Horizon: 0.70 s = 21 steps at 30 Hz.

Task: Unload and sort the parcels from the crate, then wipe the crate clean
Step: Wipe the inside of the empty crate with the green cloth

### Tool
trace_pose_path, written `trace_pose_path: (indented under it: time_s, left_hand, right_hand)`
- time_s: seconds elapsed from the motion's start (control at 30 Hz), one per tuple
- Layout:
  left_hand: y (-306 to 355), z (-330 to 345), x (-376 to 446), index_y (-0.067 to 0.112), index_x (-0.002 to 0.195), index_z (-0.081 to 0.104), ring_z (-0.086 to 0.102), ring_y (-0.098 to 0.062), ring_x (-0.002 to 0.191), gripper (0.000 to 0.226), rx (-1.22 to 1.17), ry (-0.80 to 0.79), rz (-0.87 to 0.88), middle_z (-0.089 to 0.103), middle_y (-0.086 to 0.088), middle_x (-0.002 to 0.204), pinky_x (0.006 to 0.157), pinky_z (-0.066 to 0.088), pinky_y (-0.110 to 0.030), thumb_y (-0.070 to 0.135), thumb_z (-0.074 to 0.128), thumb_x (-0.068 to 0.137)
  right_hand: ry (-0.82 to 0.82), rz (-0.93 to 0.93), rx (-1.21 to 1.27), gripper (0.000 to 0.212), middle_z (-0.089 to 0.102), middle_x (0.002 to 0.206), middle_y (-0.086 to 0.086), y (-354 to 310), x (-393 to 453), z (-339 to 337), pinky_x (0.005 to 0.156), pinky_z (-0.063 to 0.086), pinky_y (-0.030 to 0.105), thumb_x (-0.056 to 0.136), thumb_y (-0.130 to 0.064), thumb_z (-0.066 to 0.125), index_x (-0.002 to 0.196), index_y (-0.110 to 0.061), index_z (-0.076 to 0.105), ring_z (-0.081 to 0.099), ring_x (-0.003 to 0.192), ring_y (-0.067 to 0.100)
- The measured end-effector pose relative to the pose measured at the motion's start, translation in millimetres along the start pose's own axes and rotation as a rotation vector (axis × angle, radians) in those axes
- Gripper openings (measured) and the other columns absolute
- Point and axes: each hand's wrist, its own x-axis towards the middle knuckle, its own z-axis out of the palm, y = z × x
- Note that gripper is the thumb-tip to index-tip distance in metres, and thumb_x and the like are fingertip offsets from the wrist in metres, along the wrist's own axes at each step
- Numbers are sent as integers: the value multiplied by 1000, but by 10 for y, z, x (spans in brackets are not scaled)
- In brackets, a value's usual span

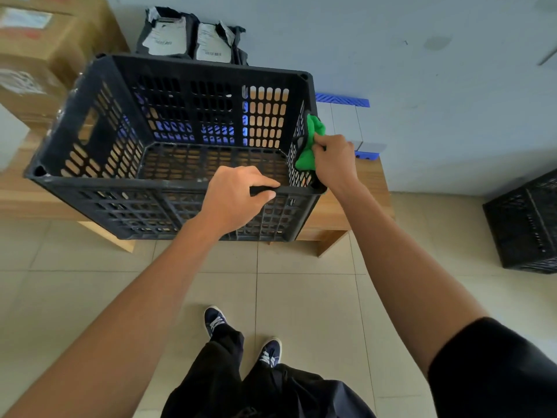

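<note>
Head view: left hand (233, 200) curls round the near rim of the empty black crate (99, 182) on a wooden bench (361, 206), right hand (333, 159) pinching a green cloth (310, 143) against its right wall; hard wiping might shove the crate off the edge.

A plain storeroom or parcel-sorting room: cardboard boxes (45, 34) were stacked at left, labelled grey mailer bags (193, 40) leaned against a bare pale wall (422, 70), and black slatted plastic crates sat on a low wooden bench (370, 188) and on the tiled floor (301, 297).
</note>
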Motion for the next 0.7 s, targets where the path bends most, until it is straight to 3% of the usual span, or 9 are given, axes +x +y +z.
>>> trace_pose_path:
  time_s: [0.17, 0.3, 0.5, 0.7]
  left_hand:
    - [-46, 37, 18, 28, 106, 81, 59, 4, 80, 17, 27, 29, 48, 76, 12, 94, 80, 54, -30, 28, 77, 89]
    - [-62, 75, 3, 31, 107, 80, 63, -2, 86, 18, 71, 28, 53, 74, 14, 95, 90, 44, -32, 28, 76, 90]
    - [-62, 61, -3, 30, 109, 80, 63, -5, 88, 18, 82, 16, 50, 74, 14, 95, 89, 40, -30, 29, 75, 92]
    - [-68, 64, -4, 29, 108, 80, 62, -2, 84, 18, 41, 14, 39, 75, 13, 97, 81, 53, -37, 28, 76, 90]
  right_hand:
    - [-9, 9, 13, 32, 63, 105, 2, -59, 433, 73, 70, 48, 23, 107, -20, 48, 133, -12, 65, 59, 85, 12]
    - [12, 24, 44, 35, 66, 117, 6, -127, 713, 105, 76, 48, 26, 106, -20, 48, 139, -14, 61, 59, 92, 14]
    - [-57, 64, 161, 39, 62, 128, 5, -127, 829, 26, 82, 47, 21, 105, -21, 53, 143, -14, 58, 60, 105, 13]
    - [-64, 89, 234, 38, 61, 116, -1, -41, 591, -39, 76, 51, 18, 104, -20, 55, 142, -15, 58, 62, 102, 12]
